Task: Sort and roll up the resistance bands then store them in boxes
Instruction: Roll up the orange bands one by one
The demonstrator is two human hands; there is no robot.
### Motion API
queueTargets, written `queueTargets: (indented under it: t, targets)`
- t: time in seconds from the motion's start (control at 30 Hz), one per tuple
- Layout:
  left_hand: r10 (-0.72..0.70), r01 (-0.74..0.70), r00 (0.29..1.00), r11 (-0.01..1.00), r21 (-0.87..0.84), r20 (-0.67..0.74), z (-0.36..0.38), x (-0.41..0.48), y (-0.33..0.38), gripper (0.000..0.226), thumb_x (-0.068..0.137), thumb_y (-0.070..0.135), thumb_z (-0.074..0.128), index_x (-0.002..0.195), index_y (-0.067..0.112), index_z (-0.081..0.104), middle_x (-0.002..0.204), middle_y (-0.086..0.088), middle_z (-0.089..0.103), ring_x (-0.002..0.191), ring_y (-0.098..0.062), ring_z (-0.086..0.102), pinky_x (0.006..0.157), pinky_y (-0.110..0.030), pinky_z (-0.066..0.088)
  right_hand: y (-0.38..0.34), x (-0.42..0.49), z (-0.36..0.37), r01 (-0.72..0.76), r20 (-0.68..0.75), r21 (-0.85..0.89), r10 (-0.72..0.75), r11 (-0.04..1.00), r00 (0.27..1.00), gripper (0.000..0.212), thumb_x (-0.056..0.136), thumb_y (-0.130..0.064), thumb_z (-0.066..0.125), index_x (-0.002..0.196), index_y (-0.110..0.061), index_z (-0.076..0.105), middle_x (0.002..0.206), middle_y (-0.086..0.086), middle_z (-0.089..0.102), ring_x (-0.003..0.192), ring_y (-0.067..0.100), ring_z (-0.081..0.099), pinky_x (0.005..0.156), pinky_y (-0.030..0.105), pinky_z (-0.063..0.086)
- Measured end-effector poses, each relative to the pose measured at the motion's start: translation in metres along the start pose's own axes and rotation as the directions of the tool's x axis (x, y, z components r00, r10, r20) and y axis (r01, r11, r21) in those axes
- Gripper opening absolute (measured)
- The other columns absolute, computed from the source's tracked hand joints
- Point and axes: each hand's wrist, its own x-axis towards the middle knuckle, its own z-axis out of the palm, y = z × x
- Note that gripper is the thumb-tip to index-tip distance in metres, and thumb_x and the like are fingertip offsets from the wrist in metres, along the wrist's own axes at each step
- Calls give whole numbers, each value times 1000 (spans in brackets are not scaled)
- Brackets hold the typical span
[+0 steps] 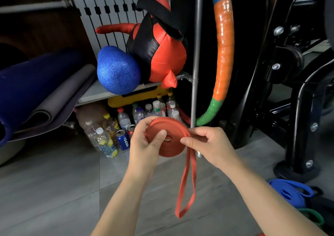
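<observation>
A red resistance band (171, 145) is wound into a flat coil held in front of me, above the grey floor. My left hand (144, 145) grips the coil, thumb pressed on its face near the centre hole and fingers behind its upper left edge. My right hand (207, 143) pinches the band at the coil's right edge. A loose loop of the same band hangs down from there to about knee height. A blue band (291, 190), rolled up, lies on the floor at the lower right, with a green band (312, 216) beside it.
Several plastic bottles (124, 120) and cans stand on the floor under a low shelf (97, 93). A blue foam ball (117, 69) and a red punching bag (162, 55) sit on that shelf. Rolled mats (36, 94) lie left. A black machine frame (298, 109) stands right.
</observation>
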Motion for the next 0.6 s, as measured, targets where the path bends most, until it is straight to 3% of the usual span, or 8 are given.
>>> queueTargets:
  t: [0.13, 0.23, 0.3, 0.43, 0.5, 0.6]
  targets:
    - [-92, 97, 994, 991, -89, 54, -1, 1, 1, 27, 86, 3, 63, 105, 21, 59, 106, -13, 66, 98, -30, 63, 89, -50, 51, 1, 0, -2, 14, 3, -8, -14, 1000, 1000, 19, 81, -15, 73, 78, -33, 72, 68, -14, 72, 64, -4, 66, 58, 8, 46]
    - [-127, 138, 982, 988, -69, 137, -3, 2, 4, 24, 79, 31, 69, 98, 19, 61, 92, -7, 70, 84, -21, 67, 75, -40, 54, 1, 1, -10, -20, 47, -23, 21, 1000, 999, 19, 80, -16, 72, 77, -35, 72, 68, -13, 72, 64, -3, 66, 58, 8, 47]
    - [-152, 160, 980, 986, -55, 131, -2, 1, 6, 25, 78, 39, 62, 91, 17, 62, 82, -4, 71, 75, -17, 67, 68, -35, 54, 3, 0, -13, -39, 78, -58, 43, 998, 996, 19, 80, -20, 73, 73, -38, 73, 72, -11, 73, 68, -1, 68, 63, 12, 50]
    - [-217, 222, 972, 974, -48, 95, 0, 2, 5, 17, 91, 26, 57, 90, 16, 70, 84, -10, 73, 78, -24, 68, 79, -46, 56, 6, -1, -14, -47, 118, -103, 59, 994, 991, 16, 77, -26, 74, 70, -41, 74, 75, -10, 74, 71, 1, 68, 68, 15, 53]
    - [-207, 212, 975, 975, -68, 75, 1, 3, 6, 17, 91, 24, 56, 90, 14, 70, 85, -12, 72, 78, -25, 68, 80, -45, 55, 3, 0, -15, -55, 124, -69, 63, 996, 990, 6, 70, -36, 73, 72, -42, 74, 78, -10, 74, 74, 3, 70, 68, 14, 52]
    - [-193, 193, 981, 976, -98, 14, 3, 4, 9, 17, 92, 21, 55, 94, 11, 68, 89, -16, 72, 81, -29, 68, 79, -45, 55, -3, 3, -16, -34, 93, 14, 33, 999, 995, 11, 64, -41, 72, 75, -43, 75, 80, -9, 75, 77, 5, 71, 68, 12, 52]
